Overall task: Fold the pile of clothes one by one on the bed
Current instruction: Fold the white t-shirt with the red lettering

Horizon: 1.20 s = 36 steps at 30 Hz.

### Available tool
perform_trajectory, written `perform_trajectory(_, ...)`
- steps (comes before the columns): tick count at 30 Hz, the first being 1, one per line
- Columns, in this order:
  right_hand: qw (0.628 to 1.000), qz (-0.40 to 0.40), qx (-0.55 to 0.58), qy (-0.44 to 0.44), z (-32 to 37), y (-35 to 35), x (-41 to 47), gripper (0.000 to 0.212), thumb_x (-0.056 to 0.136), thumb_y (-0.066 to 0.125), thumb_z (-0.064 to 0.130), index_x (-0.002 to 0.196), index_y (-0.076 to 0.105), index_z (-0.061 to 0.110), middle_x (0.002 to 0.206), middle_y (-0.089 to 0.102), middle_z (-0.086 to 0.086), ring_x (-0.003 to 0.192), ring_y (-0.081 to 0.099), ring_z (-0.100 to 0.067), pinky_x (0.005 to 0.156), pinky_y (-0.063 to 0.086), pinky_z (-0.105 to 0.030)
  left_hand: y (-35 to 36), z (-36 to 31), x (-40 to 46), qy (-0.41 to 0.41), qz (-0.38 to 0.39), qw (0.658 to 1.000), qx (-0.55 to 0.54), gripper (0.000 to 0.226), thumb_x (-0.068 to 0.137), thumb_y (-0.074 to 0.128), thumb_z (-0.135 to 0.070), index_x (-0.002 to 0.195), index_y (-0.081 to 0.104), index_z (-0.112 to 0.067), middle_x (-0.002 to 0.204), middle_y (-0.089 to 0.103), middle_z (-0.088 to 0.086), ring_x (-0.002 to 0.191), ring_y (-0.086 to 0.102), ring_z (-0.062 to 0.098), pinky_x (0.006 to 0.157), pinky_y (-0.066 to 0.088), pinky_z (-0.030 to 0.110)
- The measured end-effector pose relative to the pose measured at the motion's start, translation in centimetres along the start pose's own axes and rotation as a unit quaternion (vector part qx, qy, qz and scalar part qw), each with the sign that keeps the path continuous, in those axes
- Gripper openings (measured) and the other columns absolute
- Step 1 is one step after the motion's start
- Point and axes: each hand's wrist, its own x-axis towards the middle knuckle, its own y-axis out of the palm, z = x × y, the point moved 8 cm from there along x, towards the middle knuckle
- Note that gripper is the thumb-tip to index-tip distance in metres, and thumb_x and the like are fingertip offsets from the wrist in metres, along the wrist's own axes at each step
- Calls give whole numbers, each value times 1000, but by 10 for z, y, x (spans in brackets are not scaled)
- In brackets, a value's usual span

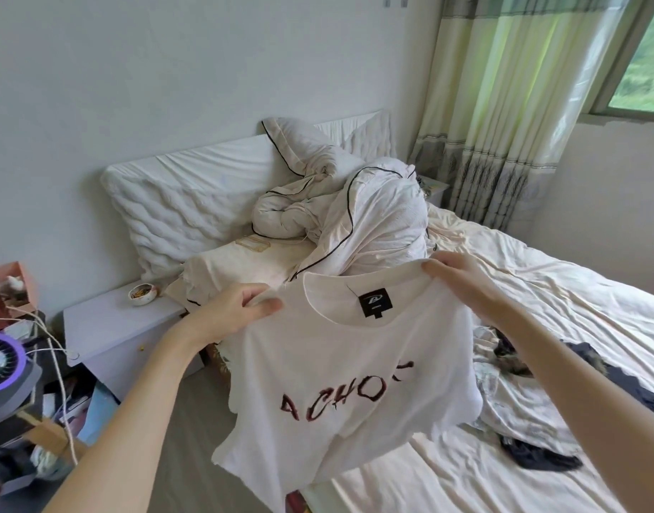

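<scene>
Clothes [532, 412] heaped at right on bed [540, 298], dark and pale pieces tangled, beside bunched duvet [358, 216] and pillow [177, 212] near headboard. White shirt [340, 383] with red lettering and black neck label held up in air over bed's near edge, front hanging toward camera, hem crumpled at lower left. Left hand [240, 305] pinching left shoulder of shirt, thumb over cloth; right hand [462, 279] gripping right shoulder, fingers curled over collar edge; small bowl [142, 293] on nightstand [121, 327] at left.
</scene>
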Motion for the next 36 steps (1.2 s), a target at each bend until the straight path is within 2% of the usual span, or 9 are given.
perform_trajectory(3, 998, -8, 49, -37, 38, -19, 17, 27, 89, 61, 19, 72, 51, 2, 66, 37, -8, 61, 35, -17, 57, 26, -29, -26, -21, 5, 46, -80, 993, -79, 13, 92, 59, -15, 87, 66, -5, 78, 63, 2, 70, 55, 6, 61, 41, 10)
perform_trajectory(7, 960, 168, 222, -15, 60, -23, 22, 23, 78, 68, 22, 79, 57, 3, 76, 53, -9, 69, 50, -22, 67, 42, -34, -56, -43, 11, 90, -183, 968, -146, 18, 93, 55, -8, 78, 62, -14, 55, 54, -17, 47, 45, -4, 44, 33, 7)
perform_trajectory(11, 954, 271, 126, 40, 22, -12, 9, 19, 79, 65, 7, 91, 57, -6, 86, 58, -13, 82, 55, -26, 86, 48, -38, -69, -44, 9, 107, -240, 957, -126, 26, 91, 55, -3, 74, 61, -21, 55, 53, -18, 51, 44, -5, 50, 33, 9)
perform_trajectory(16, 998, 48, 1, -30, 12, -49, 22, 35, 86, 67, 18, 60, 48, 6, 57, 36, 4, 59, 30, -16, 53, 23, -22, -75, -79, 8, 154, -233, 960, -16, 27, 88, 64, -13, 72, 65, -34, 62, 58, -14, 58, 44, -2, 54, 33, 10)
perform_trajectory(19, 988, -134, -7, -76, 38, -80, 33, 37, 90, 62, 27, 76, 56, -7, 65, 47, -8, 61, 39, -18, 59, 31, -31, -92, -112, 6, 188, -266, 946, -1, 20, 87, 67, -22, 74, 68, -37, 71, 64, -7, 65, 49, 0, 61, 36, 14)
perform_trajectory(22, 969, -228, -26, -90, 59, -90, 34, 33, 91, 59, 34, 72, 53, 8, 60, 48, -2, 57, 41, -17, 54, 31, -31, -108, -130, 7, 199, -277, 940, 6, 11, 87, 67, -24, 78, 70, -30, 80, 67, 5, 75, 53, 9, 70, 38, 25)
perform_trajectory(30, 897, -300, -211, -246, 141, -101, 23, 40, 83, 68, 43, 70, 51, 8, 51, 45, 2, 51, 45, -24, 52, 33, -30, -149, -114, 10, 153, -332, 930, 32, 11, 93, 58, -13, 88, 68, -15, 87, 68, 5, 83, 57, 20, 83, 42, 34)
perform_trajectory(32, 924, -244, -161, -248, 141, -102, 37, 25, 89, 64, 32, 81, 56, 10, 61, 52, 2, 58, 49, -15, 53, 33, -18, -143, -111, 14, 147, -329, 930, 69, 12, 93, 57, -13, 84, 65, -15, 79, 65, 2, 76, 55, 21, 76, 41, 30)
perform_trajectory(36, 975, -128, -160, -84, 73, -89, 57, 16, 95, 54, 20, 97, 64, 7, 86, 58, -9, 84, 53, -27, 65, 32, -29, -109, -96, 24, 126, -281, 937, 167, 29, 91, 59, -11, 67, 55, -27, 64, 57, -9, 65, 50, 13, 62, 34, 12)
